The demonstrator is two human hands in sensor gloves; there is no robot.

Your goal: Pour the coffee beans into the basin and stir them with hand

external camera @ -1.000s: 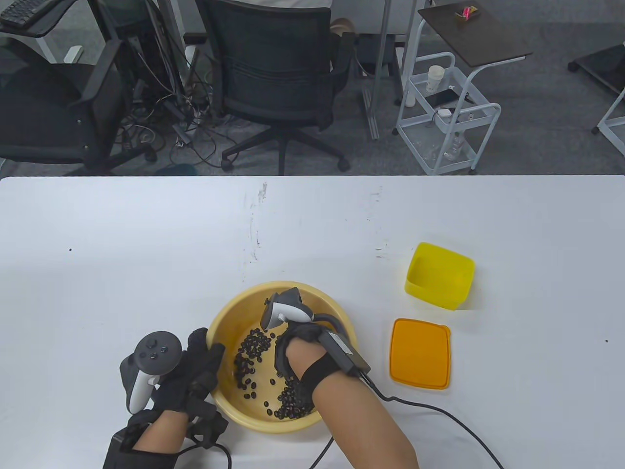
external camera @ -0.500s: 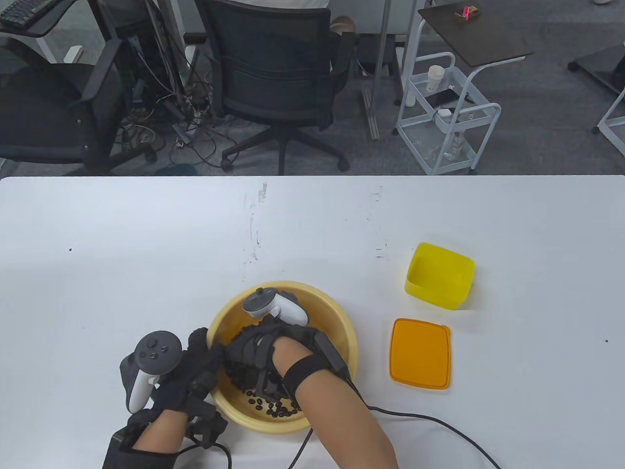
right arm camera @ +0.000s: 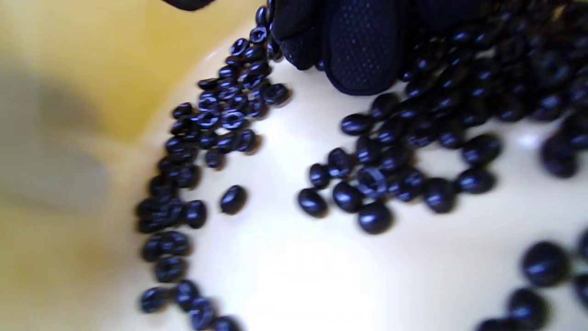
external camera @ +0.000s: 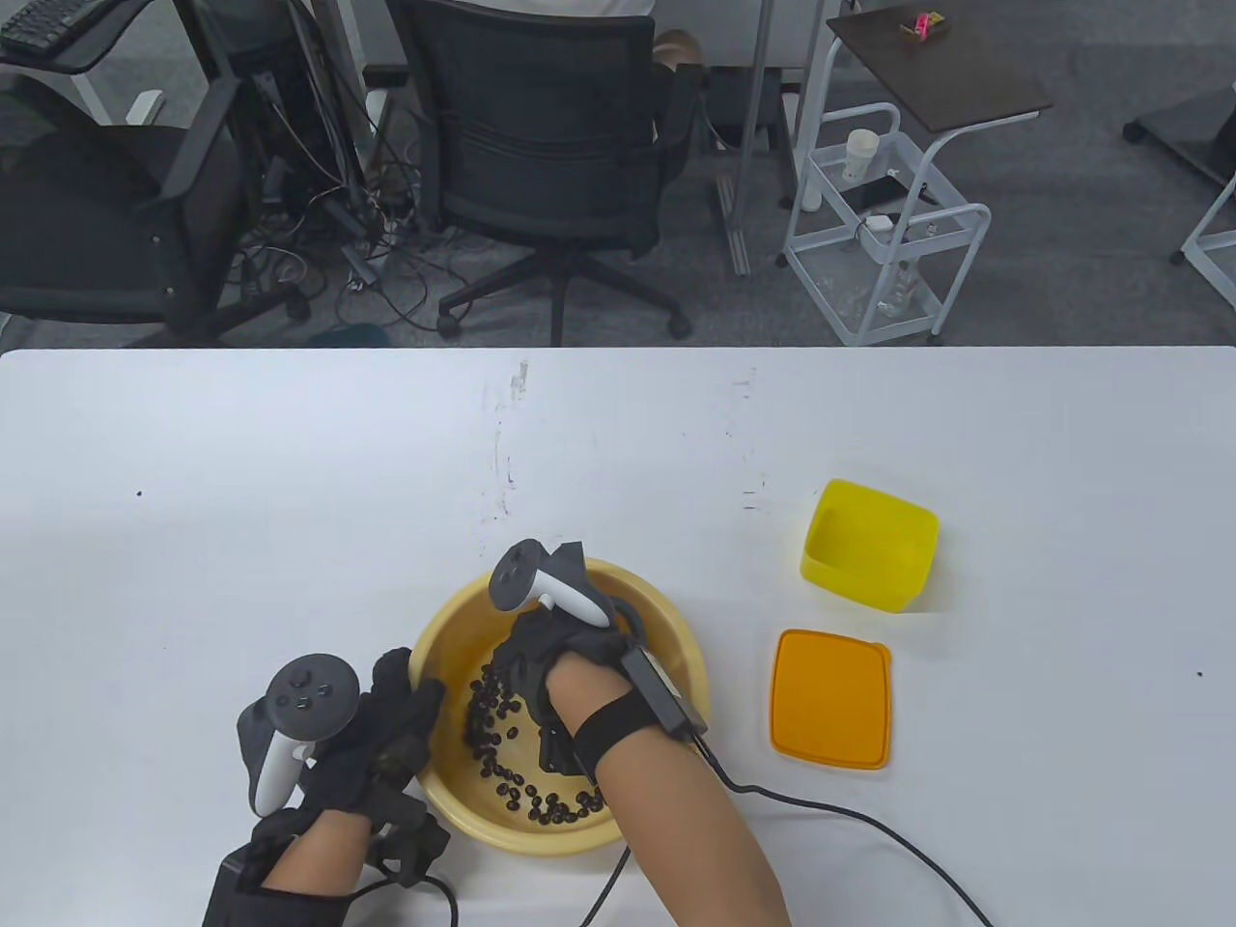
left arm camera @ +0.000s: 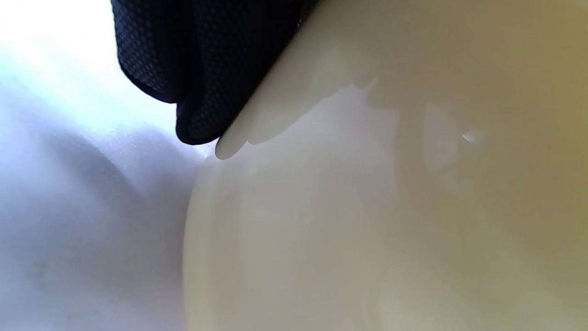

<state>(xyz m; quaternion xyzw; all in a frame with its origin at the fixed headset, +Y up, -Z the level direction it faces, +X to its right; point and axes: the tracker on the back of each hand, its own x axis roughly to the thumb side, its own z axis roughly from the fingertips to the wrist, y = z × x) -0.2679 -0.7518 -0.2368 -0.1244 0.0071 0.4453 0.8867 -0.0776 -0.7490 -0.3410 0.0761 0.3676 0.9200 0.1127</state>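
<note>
The round yellow basin stands near the table's front edge, with dark coffee beans scattered over its floor. My right hand reaches down inside it, and its fingers touch the coffee beans on the pale basin floor. My left hand grips the basin's left rim, thumb over the edge. In the left wrist view a gloved finger lies against the basin's outer wall.
An empty yellow container stands to the right of the basin, and its orange lid lies flat in front of it. A black cable trails from my right wrist across the table. Office chairs and a cart stand beyond the far edge.
My right hand swept from the basin's right side across to the left, then back toward the middle. The beans shifted into a band along the left and front. The left hand stayed put.
</note>
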